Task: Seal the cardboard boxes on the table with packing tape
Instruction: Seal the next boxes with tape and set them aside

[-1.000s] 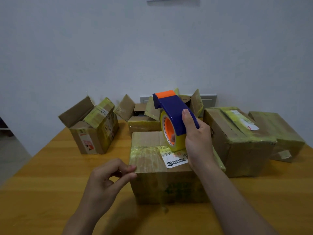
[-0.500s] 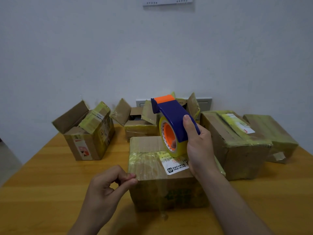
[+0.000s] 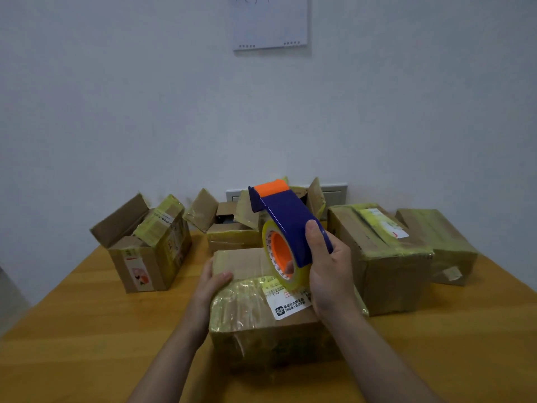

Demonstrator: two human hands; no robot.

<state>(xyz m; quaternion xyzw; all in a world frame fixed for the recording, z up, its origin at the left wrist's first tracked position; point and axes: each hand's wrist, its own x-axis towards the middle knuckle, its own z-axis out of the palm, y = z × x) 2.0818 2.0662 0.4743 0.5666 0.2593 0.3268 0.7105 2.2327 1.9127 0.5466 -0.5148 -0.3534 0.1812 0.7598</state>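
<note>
Near box: closed cardboard box (image 3: 261, 324) at the middle of the wooden surface (image 3: 87, 330), wrapped in yellowish tape, white label on top.
Tape dispenser: blue body, orange tip and core (image 3: 287, 228), roll resting on the near box's top.
Right hand: (image 3: 334, 274) fingers wrapped tightly round the dispenser.
Left hand: (image 3: 212, 277) fingers together, pressed flat on the box's left top edge.
Neighbours: sealed box (image 3: 383, 257) just beside on the right; open box (image 3: 145, 245) apart on the left.
Free room: bare surface at front left.
</note>
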